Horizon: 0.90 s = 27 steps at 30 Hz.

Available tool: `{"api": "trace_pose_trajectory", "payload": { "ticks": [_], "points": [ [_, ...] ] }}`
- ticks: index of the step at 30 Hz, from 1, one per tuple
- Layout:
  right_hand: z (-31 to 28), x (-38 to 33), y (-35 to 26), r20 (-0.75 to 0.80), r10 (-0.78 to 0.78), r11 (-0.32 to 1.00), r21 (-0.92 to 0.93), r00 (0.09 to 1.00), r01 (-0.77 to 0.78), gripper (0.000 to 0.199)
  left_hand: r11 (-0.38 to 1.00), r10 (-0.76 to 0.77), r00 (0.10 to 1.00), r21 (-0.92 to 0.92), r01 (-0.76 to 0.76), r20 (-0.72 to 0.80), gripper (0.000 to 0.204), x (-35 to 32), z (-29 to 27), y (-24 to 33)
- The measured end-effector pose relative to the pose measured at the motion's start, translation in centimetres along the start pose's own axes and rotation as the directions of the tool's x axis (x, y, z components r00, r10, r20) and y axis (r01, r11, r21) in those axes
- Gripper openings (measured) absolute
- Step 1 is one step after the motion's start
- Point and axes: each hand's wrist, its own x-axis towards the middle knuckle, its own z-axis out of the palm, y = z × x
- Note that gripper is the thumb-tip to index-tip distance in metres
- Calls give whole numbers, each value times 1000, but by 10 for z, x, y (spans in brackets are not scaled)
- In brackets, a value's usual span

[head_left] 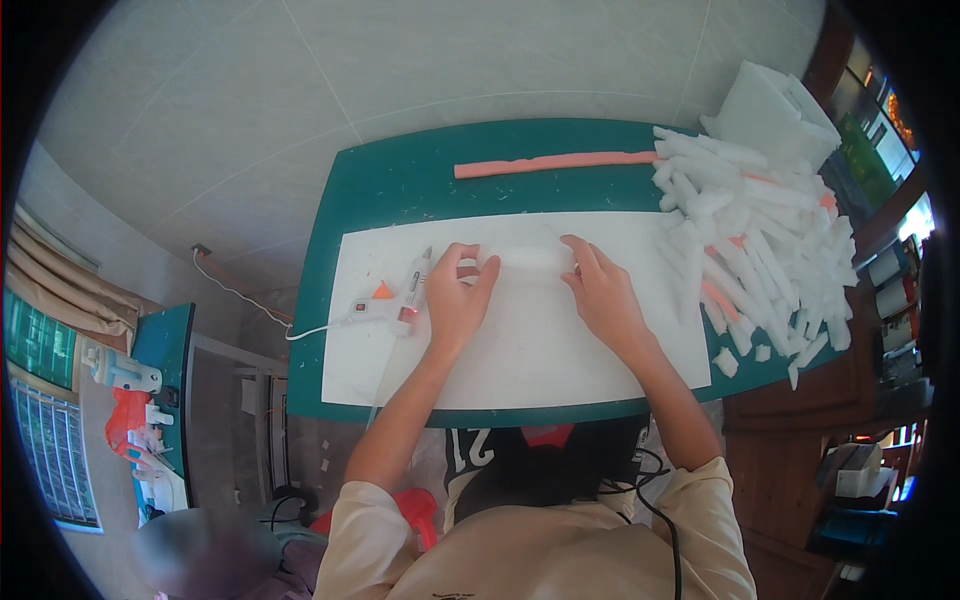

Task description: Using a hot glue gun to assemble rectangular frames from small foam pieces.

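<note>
Both hands are pinching a white foam piece (525,258), long axis lying left-right between them. Left hand (458,298) is gripping its left end, right hand (603,295) its right end. Glue gun (392,305) is lying just left of the left hand.

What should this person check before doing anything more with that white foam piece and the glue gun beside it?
1. Both hands on the white foam piece: ok; left hand and right hand grip its ends.
2. Glue gun clear of fingers: ok; it lies on the white sheet, just left of the left hand.
3. Glue gun hot: cannot tell.
4. Cord out of the way: ok; it trails off the table's left edge.
5. Spare foam sticks within reach: ok; piled at right.
6. Pink foam strip handy: ok; lies at the far edge.
</note>
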Motion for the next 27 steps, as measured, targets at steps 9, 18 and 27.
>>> {"api": "trace_pose_trajectory", "payload": {
  "ticks": [9, 18, 27],
  "points": [
    [-1, -2, 3, -8, 11, 1000, 15, 1000, -11, 39, 1000, 13, 1000, 15, -13, 5, 29, -1, 3, 0],
    [0, -2, 3, -18, -17, 1000, 23, 1000, 17, 37, 999, 23, 1000, 39, -23, -2, 29, -1, 2, -1],
    [0, -1, 1, -6, 2, 1000, 22, 1000, -2, 37, 998, -35, 998, 52, 32, 43, 32, -1, 0, 1]
  ]
}}
